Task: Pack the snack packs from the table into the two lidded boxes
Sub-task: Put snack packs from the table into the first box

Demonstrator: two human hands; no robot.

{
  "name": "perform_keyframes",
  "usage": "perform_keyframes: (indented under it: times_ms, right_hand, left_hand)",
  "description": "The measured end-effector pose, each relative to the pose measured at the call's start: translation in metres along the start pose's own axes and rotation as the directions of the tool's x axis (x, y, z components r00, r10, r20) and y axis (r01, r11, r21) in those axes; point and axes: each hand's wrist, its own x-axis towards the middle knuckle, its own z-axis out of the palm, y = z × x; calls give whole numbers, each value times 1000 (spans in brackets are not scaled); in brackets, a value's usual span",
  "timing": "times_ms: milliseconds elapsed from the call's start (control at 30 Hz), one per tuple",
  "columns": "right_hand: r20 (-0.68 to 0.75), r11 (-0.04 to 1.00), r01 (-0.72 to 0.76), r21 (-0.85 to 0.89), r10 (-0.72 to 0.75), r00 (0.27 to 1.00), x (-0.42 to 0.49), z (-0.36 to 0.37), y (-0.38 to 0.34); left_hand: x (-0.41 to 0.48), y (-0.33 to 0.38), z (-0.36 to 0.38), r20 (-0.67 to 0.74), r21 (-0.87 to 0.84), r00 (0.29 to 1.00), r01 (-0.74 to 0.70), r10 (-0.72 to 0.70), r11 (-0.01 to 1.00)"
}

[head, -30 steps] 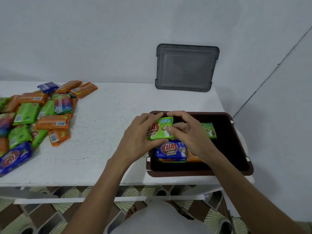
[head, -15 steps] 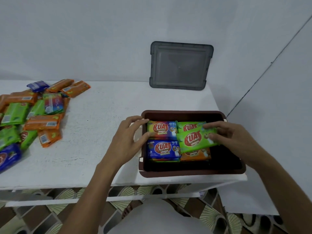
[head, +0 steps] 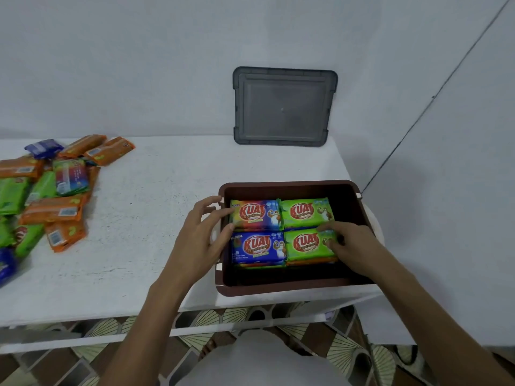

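A brown open box [head: 292, 285] stands at the table's front right corner. Inside lie stacked snack packs: a rainbow pack [head: 255, 215] at back left, a green pack [head: 305, 212] at back right, a blue pack [head: 257, 247] at front left and a green pack [head: 308, 244] at front right. My left hand [head: 202, 236] rests on the box's left wall, fingers spread, fingertips touching the rainbow pack's edge. My right hand [head: 348, 246] presses its fingertips on the front right green pack's right end. A heap of orange, green and blue packs [head: 50, 196] lies at the table's left.
A grey lid [head: 284, 107] leans upright against the wall behind the box. The white table [head: 156, 218] ends just right of the box, where a wall corner runs close by. Patterned floor tiles show below the table's front edge.
My right hand lowered the green pack it held onto the front right stack. My left hand slid onto the box's left wall. A second earlier both hands held that pack together.
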Motion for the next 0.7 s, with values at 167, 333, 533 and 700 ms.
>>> perform_keyframes:
  times_ms: [167,333,533,700]
  right_hand:
    - [35,991,-17,-132,22,999,-1,0,-12]
    - [-16,940,-17,-342,12,1000,-7,-11,-48]
    - [14,976,183,-118,-183,983,14,-12,-120]
    - [-73,935,355,-6,-354,932,54,12,-189]
  left_hand:
    - [-2,-1,3,-23,-8,1000,-6,6,1000]
    - [-6,1,1,-9,15,999,-43,44,999]
    - [-16,-16,-29,83,-86,997,7,0,996]
    - [-25,-70,-82,6,32,985,170,-170,985]
